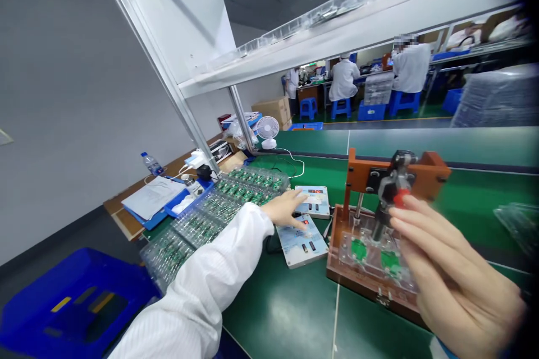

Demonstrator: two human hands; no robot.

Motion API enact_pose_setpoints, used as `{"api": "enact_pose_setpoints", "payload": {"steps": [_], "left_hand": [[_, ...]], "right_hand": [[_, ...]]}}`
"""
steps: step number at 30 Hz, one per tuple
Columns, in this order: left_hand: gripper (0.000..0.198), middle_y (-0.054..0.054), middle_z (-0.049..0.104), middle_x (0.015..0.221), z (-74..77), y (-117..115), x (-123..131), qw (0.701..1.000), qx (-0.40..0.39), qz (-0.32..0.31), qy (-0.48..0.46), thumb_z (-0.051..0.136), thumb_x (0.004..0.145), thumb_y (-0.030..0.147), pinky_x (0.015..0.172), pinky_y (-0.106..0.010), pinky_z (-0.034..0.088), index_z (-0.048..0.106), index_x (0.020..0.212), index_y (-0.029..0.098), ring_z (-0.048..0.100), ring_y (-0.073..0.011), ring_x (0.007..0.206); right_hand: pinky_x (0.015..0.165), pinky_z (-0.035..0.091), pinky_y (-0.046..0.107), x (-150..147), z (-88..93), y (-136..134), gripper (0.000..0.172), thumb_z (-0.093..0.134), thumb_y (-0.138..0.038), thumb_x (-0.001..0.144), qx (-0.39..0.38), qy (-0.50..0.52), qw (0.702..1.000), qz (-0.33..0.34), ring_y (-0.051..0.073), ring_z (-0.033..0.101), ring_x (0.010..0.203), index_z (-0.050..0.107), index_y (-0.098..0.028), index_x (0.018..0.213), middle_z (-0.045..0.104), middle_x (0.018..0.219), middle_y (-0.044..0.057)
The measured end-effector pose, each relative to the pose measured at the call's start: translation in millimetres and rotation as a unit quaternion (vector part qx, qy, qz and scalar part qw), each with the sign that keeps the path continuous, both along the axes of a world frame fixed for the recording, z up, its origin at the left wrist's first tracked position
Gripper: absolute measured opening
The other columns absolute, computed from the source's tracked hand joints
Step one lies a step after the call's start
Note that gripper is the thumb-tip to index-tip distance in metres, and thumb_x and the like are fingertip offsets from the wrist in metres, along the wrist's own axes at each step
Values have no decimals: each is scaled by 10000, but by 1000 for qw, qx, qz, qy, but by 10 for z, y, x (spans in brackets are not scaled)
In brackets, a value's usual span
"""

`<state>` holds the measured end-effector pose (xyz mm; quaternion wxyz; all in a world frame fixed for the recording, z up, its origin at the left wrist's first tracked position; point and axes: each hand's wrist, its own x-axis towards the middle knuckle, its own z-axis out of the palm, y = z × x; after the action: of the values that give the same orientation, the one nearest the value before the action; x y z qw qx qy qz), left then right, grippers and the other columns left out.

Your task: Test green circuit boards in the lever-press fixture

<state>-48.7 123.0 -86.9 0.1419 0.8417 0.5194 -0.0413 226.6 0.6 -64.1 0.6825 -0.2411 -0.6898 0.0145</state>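
Red, the knob (401, 198) right of centre is met from lower right by the extended fingers of the nearer right hand (455, 275); whether it is gripped cannot be told. The left hand's (285, 208) fingers, seemingly empty, are spread over display boxes (295, 248).

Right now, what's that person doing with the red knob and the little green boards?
The person's right hand is up at the red knob on the lever of a brown press stand; whether the fingers grip it is hard to tell. Two green boards sit at the bottom of that stand. The left hand is spread out over two flat boxes with red numbers. Lots more green parts lie on the left.
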Motion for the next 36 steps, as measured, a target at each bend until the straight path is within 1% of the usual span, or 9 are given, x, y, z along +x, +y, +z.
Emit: {"api": "enact_pose_setpoints", "payload": {"steps": [3,5,7,9,13,16,21,28,36], "left_hand": [[466,-64,572,1460,214,41,-420,990,82,107,-26,579,984,425,1135,-300,417,602,1393,203,545,-230,1329],[340,-76,694,1281,270,77,-690,979,103,177,-1,497,1020,316,1038,-301,484,703,1252,179,644,-232,1176],[255,-66,752,1119,225,82,-869,969,107,222,27,559,982,255,940,-287,518,772,1108,191,689,-233,1049],[188,-48,763,1040,109,41,-926,963,111,241,51,630,944,243,884,-274,519,803,1016,225,690,-231,1001],[211,-110,712,1110,-132,-96,-792,953,154,245,92,627,965,293,951,-354,473,811,1038,220,600,-296,1128],[227,-159,664,1152,-219,-140,-657,947,178,243,111,634,963,309,996,-420,426,809,1019,176,519,-337,1196],[196,-159,634,1188,-247,-80,-584,939,183,271,109,677,936,313,1017,-440,395,798,938,159,485,-337,1220],[185,-84,650,1178,-231,28,-735,929,129,342,64,750,865,430,975,-399,428,796,922,259,565,-302,1155],[176,-80,665,1175,-273,-20,-715,925,146,348,51,735,879,409,992,-400,408,799,953,263,551,-294,1165]], "right_hand": [[1165,456,422,17,-5,0,441,643,-31,923,4,-9,1000,4,287,615,1246,706,-254,1298,678,1267,21],[1156,468,430,13,8,-5,462,639,-28,925,3,-10,1000,-3,285,617,1243,695,-278,1310,673,1276,4],[1148,478,438,0,25,-14,487,634,-28,928,-6,-14,1000,-12,280,619,1241,682,-313,1321,671,1280,-18],[1150,478,447,-13,36,-23,489,634,-34,932,-12,-17,1000,-20,281,623,1235,681,-328,1320,674,1272,-23],[1154,472,472,-20,26,-27,485,637,-36,931,-15,-11,1000,-24,290,624,1233,685,-328,1316,677,1266,-14],[1145,477,470,-15,3,-25,501,630,-27,930,-12,-8,1000,-18,286,617,1242,674,-324,1331,669,1278,-14],[1132,467,516,-20,-22,-30,490,631,-22,935,-19,-3,1000,-16,303,618,1234,681,-318,1322,667,1278,-1],[1129,478,529,-50,0,-33,485,637,-6,926,-16,8,1000,-10,302,624,1222,693,-303,1306,678,1251,0],[1123,491,507,-54,34,-28,485,636,14,916,4,5,1000,-13,286,636,1206,694,-275,1302,683,1239,0]]}}
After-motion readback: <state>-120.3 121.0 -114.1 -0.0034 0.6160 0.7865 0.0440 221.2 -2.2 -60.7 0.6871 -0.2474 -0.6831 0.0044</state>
